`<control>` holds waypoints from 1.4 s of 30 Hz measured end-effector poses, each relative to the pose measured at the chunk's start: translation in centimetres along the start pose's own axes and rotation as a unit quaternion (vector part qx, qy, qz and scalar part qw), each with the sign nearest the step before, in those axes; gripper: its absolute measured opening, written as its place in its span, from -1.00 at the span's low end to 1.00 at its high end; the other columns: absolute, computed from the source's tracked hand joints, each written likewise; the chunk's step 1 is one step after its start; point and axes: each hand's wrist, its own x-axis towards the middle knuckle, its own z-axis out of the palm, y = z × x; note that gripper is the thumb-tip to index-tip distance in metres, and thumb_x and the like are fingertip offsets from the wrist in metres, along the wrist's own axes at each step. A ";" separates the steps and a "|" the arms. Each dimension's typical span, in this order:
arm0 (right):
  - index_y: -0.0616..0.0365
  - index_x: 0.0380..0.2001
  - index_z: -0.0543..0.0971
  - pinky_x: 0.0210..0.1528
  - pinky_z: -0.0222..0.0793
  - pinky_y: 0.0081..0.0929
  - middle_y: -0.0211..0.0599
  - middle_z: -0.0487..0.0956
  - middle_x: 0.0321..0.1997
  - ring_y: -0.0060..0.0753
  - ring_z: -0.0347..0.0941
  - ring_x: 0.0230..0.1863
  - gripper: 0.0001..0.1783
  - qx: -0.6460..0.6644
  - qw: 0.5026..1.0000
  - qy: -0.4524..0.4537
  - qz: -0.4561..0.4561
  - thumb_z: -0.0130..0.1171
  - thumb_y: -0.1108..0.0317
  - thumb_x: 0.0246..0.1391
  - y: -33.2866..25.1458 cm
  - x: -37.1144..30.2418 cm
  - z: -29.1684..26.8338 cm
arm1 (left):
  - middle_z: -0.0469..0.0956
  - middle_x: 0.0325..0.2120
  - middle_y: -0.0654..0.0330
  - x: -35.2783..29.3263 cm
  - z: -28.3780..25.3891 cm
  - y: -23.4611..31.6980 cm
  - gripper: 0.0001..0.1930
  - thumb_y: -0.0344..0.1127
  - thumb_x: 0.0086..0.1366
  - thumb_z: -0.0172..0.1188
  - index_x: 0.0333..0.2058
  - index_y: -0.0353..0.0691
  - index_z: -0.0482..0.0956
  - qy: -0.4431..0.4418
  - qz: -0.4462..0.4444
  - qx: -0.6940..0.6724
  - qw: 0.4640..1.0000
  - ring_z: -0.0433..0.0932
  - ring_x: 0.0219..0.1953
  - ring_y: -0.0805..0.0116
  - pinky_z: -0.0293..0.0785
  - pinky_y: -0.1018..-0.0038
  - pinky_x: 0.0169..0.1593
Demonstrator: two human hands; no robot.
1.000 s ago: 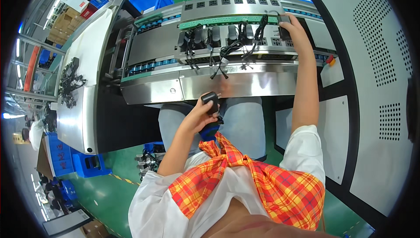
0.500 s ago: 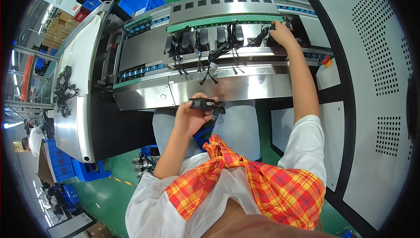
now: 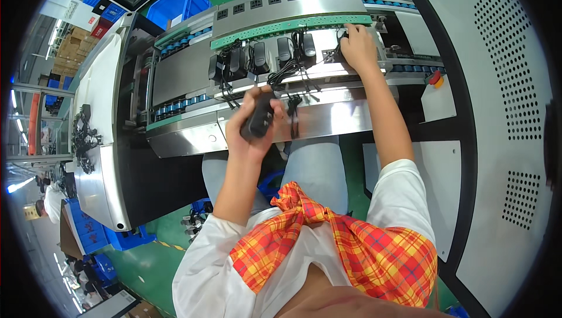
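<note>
My left hand (image 3: 244,139) is closed round a black power adapter (image 3: 258,120), lifted in front of the metal bench. The adapter's bundled black cable (image 3: 294,106) hangs beside the fingers. At the right end of the fixture, my right hand (image 3: 359,53) grips a dark piece that looks like another power adapter (image 3: 344,33), mostly covered by the hand. Its cable (image 3: 335,50) trails out to the left. Several black adapters stand upright along the fixture, such as a middle one (image 3: 261,57) and a leftmost one (image 3: 215,68), with their leads drooping over the front.
A metal bar with a row of sockets (image 3: 281,3) runs behind a green perforated strip (image 3: 287,26). Tangled cables (image 3: 86,136) lie on a machine cover to the left. A red and yellow knob (image 3: 435,80) juts out at right. A blue bin (image 3: 180,5) stands behind.
My left hand has risen toward the fixture, tilting its adapter upright. My right hand stays at the fixture's right end, its fingers slightly shifted. The whole view has turned a little.
</note>
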 end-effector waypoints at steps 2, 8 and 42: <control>0.13 -0.15 0.49 -0.02 0.29 -0.06 -0.05 0.40 -0.02 0.14 0.35 -0.09 -0.61 0.034 0.999 0.005 -0.002 0.01 0.33 -0.14 0.5 -0.1 -0.2 | 0.29 -0.05 0.02 2.2 1.8 0.2 -0.67 -0.38 0.12 0.03 -0.11 -0.30 0.33 -0.039 0.060 0.080 0.994 0.39 -0.10 0.07 0.41 0.23 0.01; 0.14 -0.19 0.51 0.08 0.21 -0.20 -0.11 0.44 -0.03 -0.03 0.37 -0.08 -0.63 -0.133 0.945 -0.006 -0.297 0.06 0.32 -0.16 1.2 0.3 -2.2 | 0.42 -0.21 0.04 10.9 3.9 -0.3 -0.72 -0.52 0.13 -0.02 -0.13 -0.30 0.33 -0.024 0.113 0.410 0.905 0.48 -0.17 0.18 0.43 0.32 -0.03; 0.20 -0.24 0.45 -0.12 0.26 -0.56 -0.30 0.52 -0.30 -0.50 0.41 -0.24 -0.76 0.654 0.743 0.020 0.142 -0.18 0.33 0.20 3.6 1.1 0.2 | 0.29 0.01 -0.28 27.0 -2.8 -7.7 -0.58 -0.34 0.11 -0.07 -0.06 -0.42 0.35 -0.027 -0.076 0.945 0.317 0.38 -0.01 -0.17 0.31 0.20 0.06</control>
